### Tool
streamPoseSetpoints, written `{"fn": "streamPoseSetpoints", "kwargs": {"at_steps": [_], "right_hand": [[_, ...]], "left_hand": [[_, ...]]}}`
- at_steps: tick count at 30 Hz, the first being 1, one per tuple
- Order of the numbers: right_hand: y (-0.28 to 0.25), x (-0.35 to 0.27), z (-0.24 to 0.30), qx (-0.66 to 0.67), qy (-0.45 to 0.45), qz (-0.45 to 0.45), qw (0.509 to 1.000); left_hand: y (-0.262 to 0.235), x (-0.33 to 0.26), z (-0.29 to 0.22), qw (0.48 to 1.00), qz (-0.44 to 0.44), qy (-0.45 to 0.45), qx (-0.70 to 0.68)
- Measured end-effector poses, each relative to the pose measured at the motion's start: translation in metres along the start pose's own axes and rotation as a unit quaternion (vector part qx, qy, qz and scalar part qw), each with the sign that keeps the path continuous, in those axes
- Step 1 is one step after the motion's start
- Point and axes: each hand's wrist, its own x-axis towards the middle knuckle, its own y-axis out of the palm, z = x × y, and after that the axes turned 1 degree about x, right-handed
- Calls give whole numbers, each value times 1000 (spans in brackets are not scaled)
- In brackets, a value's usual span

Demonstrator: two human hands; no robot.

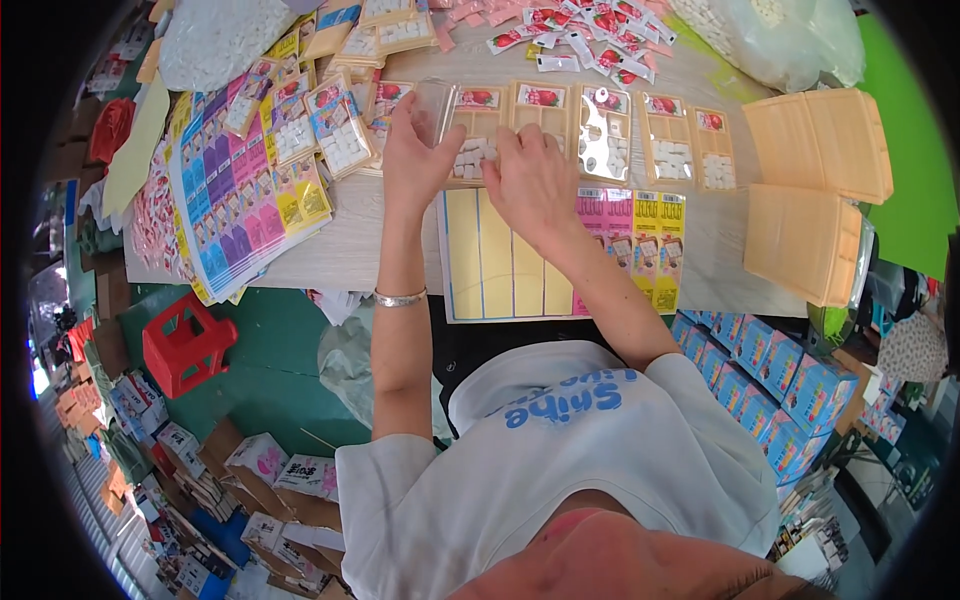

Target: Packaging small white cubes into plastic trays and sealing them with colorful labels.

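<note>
Left hand: our left hand [418, 160] is raised at the 12 o'clock edge of our reach, thumb and fingers pinched on a clear plastic blister cover [436, 105] that it holds tilted on end beside the tray, we judge so the cover stays clear while the pieces are set.

Right hand: our right hand [532, 180] lies palm down on the same tray, fingertips together on the white pieces; whether it pinches one or only presses them we cannot tell, since the knuckles hide the tips.

Tray in hand: the tan card tray [477, 135] with white cubes sits on the table [720, 255] just between the two hands, at the left end of a row.

Row of trays: more filled tan trays [668, 145] run toward 2 o'clock side by side, one with a shiny cover [604, 135] already on it; lined up, we think, so each can be reached in turn.

Sticker sheet: a sheet of yellow and pink labels [560, 255] lies flat at 6 o'clock of the tray, under our right wrist, near to hand.

Side stock: printed cards [240, 200] fan out at 9 o'clock; empty tan tray stacks [815, 190] stand at 3 o'clock; red and white sachets [590, 35] lie at 12 o'clock.

Hard to make out: the fisheye rim bends and darkens the edges; bags [770, 35] at the top are cut off; the blue boxes [760, 365] below the table are partly hidden by our shoulder.
</note>
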Motion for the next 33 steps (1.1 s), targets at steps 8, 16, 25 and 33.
{"fn": "streamPoseSetpoints", "kwargs": {"at_steps": [8, 16, 25, 33], "right_hand": [[9, -12, -4, 1, -4, 12, 1000], [-73, -54, -13, 275, -99, -176, 940], [-207, -146, -129, 522, 103, -190, 825], [-370, -200, -378, -63, 274, -314, 907]], "left_hand": [[1, 1, -10, 993, 65, 26, 90], [-4, -85, -92, 926, 38, 77, -367], [70, -97, -107, 911, 232, 289, -180], [125, -35, -60, 853, 83, 285, 429]]}}
